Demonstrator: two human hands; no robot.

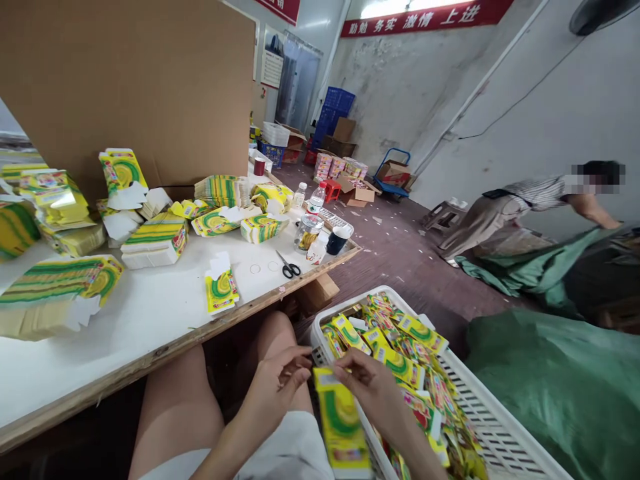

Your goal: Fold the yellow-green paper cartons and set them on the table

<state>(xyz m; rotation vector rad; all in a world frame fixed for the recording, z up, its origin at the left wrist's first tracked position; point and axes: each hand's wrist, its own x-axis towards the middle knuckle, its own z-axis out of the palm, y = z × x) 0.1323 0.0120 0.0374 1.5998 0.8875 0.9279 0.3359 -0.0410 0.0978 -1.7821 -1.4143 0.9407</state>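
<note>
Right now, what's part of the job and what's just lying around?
In use: yellow-green carton, pinched at its top by left grip and right grip; white basket of folded cartons; flat carton stacks.
Lying about: scissors, water bottles, dark cup, green tarp.

A white table carries black scissors near its right end, a lone flat carton mid-top, and carton stacks toward its back. Bottles and a dark cup crowd its far right corner. A cardboard sheet stands behind it. Right of the table, well apart, a person bends over green tarp; a blue trolley stands beyond its far end.
</note>
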